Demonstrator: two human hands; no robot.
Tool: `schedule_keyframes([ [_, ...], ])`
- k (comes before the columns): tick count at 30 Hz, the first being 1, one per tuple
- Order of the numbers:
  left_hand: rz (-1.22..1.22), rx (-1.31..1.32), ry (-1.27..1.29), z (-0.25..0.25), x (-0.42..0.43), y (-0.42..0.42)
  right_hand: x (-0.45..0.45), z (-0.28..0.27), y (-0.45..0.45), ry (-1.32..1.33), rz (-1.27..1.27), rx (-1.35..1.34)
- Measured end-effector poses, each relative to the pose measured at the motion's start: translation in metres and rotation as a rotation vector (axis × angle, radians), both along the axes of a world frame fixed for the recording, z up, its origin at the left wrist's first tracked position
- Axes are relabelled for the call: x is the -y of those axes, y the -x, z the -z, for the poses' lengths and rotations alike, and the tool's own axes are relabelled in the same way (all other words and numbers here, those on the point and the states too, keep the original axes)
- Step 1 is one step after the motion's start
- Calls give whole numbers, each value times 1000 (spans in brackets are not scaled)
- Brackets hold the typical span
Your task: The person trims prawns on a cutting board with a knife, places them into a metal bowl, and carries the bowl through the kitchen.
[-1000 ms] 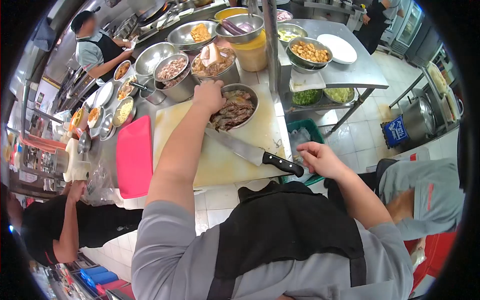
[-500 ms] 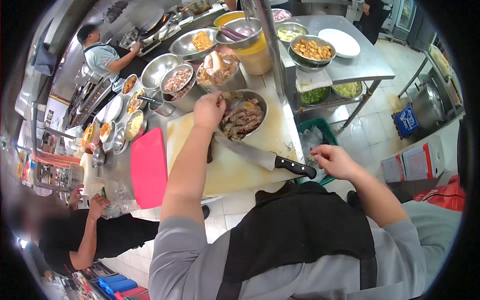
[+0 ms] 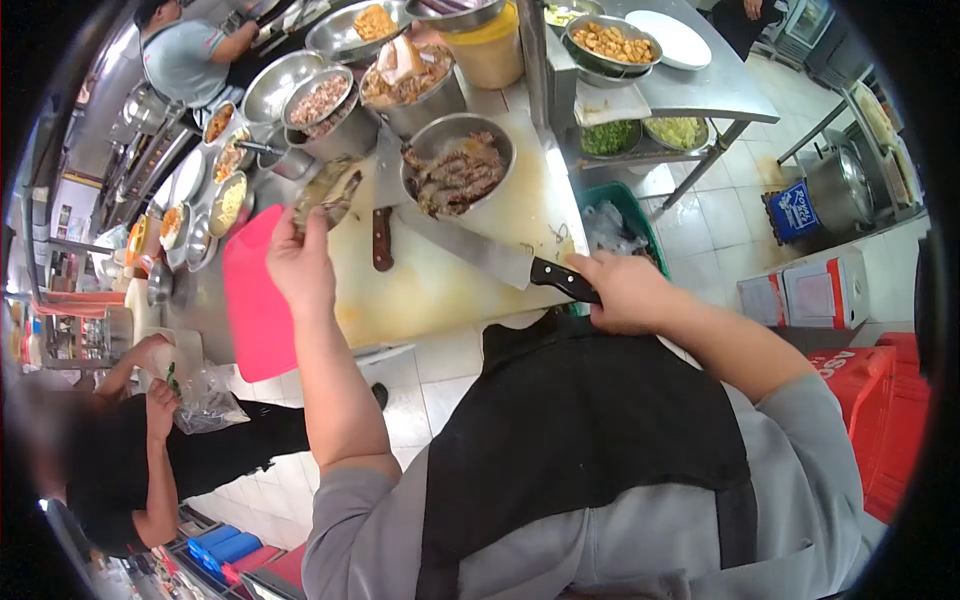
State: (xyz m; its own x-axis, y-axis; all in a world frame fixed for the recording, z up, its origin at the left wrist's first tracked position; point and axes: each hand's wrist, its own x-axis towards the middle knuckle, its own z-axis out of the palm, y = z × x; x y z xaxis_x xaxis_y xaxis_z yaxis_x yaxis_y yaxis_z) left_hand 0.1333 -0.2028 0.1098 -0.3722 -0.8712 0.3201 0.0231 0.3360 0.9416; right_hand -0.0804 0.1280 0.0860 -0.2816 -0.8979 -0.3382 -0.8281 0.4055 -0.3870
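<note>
In my left hand [image 3: 303,255] is a greyish prawn [image 3: 332,188], pinched and raised over the left side of the cutting board [image 3: 410,300]. My right hand [image 3: 630,290] is closed at the handle end of a large kitchen knife [image 3: 480,252], and its fingers partly cover the black handle. The blade lies across the board, pointing toward a steel bowl [image 3: 432,136] with several prawns [image 3: 460,178] in it. A cleaver with a brown handle [image 3: 382,240] rests left of that bowl. Small scraps lie by the board's right edge.
A pink board [image 3: 258,300] lies at the left. Behind are pots and bowls of chopped food, including diced meat [image 3: 320,103]. A green bin [image 3: 645,225] stands below right, near a steel table [image 3: 715,100]. One person [image 3: 150,440] is close at left, another [image 3: 190,60] farther back.
My left hand has moved left, away from the bowl, carrying the prawn. My right hand has come left onto the knife handle. The whole view has shifted slightly.
</note>
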Motion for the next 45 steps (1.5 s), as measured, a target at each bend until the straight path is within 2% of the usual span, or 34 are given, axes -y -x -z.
schedule_keyframes([
  [3, -44, 25, -18, 1, -9, -29, 1, -31, 5, -115, 40, 184],
  [10, -48, 124, -112, 11, -55, -72, -33, -37, 38, -61, 171, 524],
  [11, -55, 164, -117, 14, -64, -74, -36, -46, 42, -179, 282, 643],
  [14, 0, 179, -172, 37, -90, -69, -60, -45, 64, -148, 415, 896],
  [18, -73, 332, -109, 56, -133, -40, -100, -37, 106, -102, 386, 968],
  [22, -156, 680, 476, 64, -167, 1, -165, -1, 153, 106, 383, 1217],
  [24, -102, 829, 702, 78, -175, 15, -175, 7, 165, 86, 271, 1203],
  [26, -75, 919, 674, 92, -193, 23, -157, -14, 149, -98, 330, 994],
  [29, -44, 1008, 646, 83, -209, 30, -150, -1, 147, -48, 280, 942],
  [32, -15, 1085, 608, 81, -212, 27, -156, 23, 152, 69, 15, 826],
  [36, 37, 1199, 517, 70, -207, 36, -156, 29, 151, 89, -125, 687],
  [39, 49, 1263, 529, 65, -200, 44, -150, 36, 150, 21, -182, 758],
  [45, 49, 1114, 568, 73, -195, 42, -136, 55, 144, 16, -274, 709],
])
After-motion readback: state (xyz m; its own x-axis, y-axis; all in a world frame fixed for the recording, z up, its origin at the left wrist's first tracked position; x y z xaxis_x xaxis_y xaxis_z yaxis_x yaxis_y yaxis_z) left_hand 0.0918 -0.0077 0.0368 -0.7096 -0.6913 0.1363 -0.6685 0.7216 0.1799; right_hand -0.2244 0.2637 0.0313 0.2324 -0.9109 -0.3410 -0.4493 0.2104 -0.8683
